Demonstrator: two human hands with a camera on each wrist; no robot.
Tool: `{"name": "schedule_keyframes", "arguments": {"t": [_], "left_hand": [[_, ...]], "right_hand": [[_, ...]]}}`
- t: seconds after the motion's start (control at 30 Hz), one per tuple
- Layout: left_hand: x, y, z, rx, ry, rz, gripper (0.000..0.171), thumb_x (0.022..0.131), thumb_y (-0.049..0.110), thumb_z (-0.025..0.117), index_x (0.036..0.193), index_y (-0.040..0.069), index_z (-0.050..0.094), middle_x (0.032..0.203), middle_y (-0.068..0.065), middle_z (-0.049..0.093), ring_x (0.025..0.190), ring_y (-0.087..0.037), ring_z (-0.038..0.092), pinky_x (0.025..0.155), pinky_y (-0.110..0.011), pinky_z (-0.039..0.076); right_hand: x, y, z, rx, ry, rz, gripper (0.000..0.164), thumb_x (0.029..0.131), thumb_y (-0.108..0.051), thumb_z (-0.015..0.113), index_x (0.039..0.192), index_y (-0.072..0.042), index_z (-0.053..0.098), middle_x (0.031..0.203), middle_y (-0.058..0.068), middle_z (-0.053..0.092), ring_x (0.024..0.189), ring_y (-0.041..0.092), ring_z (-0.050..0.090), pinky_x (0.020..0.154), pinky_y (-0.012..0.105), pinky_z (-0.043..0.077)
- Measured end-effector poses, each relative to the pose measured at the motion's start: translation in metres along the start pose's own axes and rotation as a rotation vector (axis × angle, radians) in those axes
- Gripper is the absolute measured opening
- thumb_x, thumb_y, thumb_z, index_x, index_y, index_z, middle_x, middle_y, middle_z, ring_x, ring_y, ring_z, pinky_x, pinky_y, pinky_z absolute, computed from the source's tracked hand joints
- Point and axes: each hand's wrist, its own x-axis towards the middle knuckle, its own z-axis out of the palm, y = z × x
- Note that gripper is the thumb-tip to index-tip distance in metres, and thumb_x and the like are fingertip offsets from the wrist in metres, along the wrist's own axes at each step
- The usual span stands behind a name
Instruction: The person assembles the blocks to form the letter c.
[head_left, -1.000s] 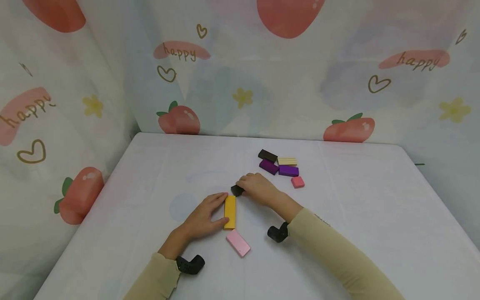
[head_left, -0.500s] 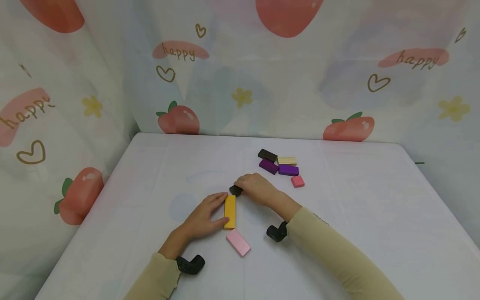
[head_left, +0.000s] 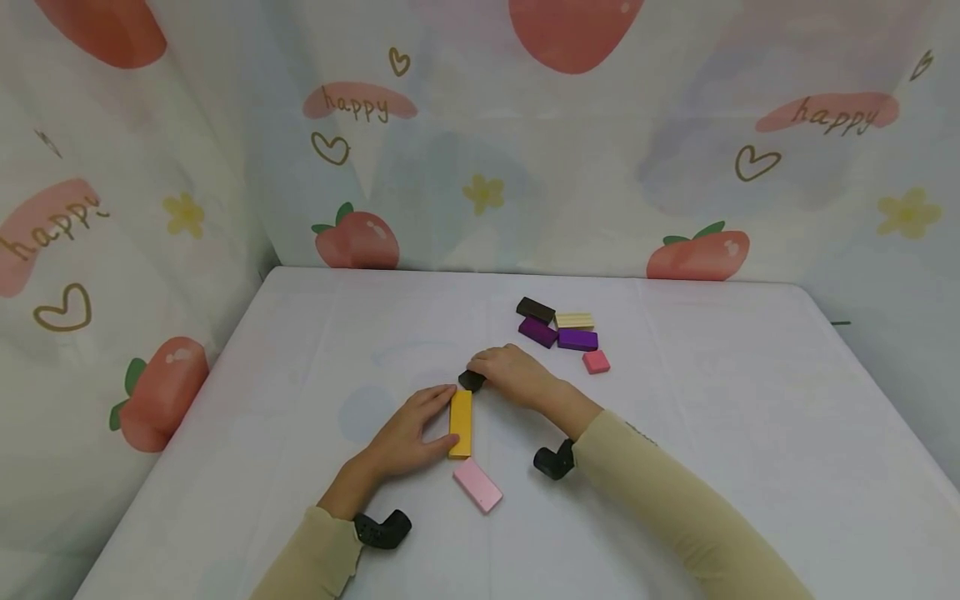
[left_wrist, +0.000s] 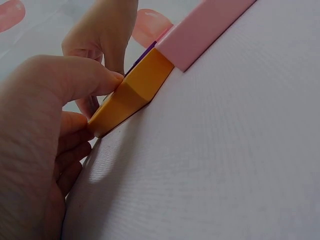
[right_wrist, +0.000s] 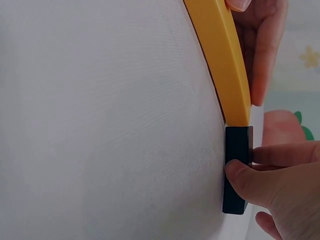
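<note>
My left hand (head_left: 401, 433) holds a long yellow block (head_left: 461, 423) lying lengthwise on the table, thumb near its close end and fingertips at its far left corner. Just beyond that far end, my right hand (head_left: 519, 379) pinches a small black block (head_left: 471, 381). In the right wrist view the black block (right_wrist: 237, 142) meets the end of the yellow block (right_wrist: 220, 62), thumb on one face and fingers behind. A pink block (head_left: 477, 486) lies slanted at the yellow block's near end; in the left wrist view the pink block (left_wrist: 200, 32) meets its corner.
Farther back on the white table (head_left: 720, 400) lie a dark brown block (head_left: 536, 311), a cream ridged block (head_left: 574, 321), a dark purple block (head_left: 537, 332), a violet block (head_left: 577, 340) and a small coral-pink block (head_left: 596, 362). A printed curtain (head_left: 570, 208) stands behind.
The right hand has shifted the black block slightly left, to the far end of the yellow block. The left hand and the other blocks stay in place.
</note>
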Motion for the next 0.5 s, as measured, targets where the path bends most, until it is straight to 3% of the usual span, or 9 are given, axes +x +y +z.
{"name": "schedule_keyframes", "arguments": {"t": [0.5], "left_hand": [[0.0004,-0.0006,0.0009,0.002,-0.001,-0.001,0.066,0.085,0.034,0.062,0.140,0.007,0.038,0.141,-0.005,0.038,0.129,-0.020,0.033,0.104,-0.042,0.029]], "right_hand": [[-0.0009,-0.0009,0.0008,-0.007,0.022,-0.015,0.028,0.086,-0.005,0.063,0.114,-0.006,0.062,0.114,0.007,0.062,0.107,0.022,0.056,0.090,0.039,0.044]]}}
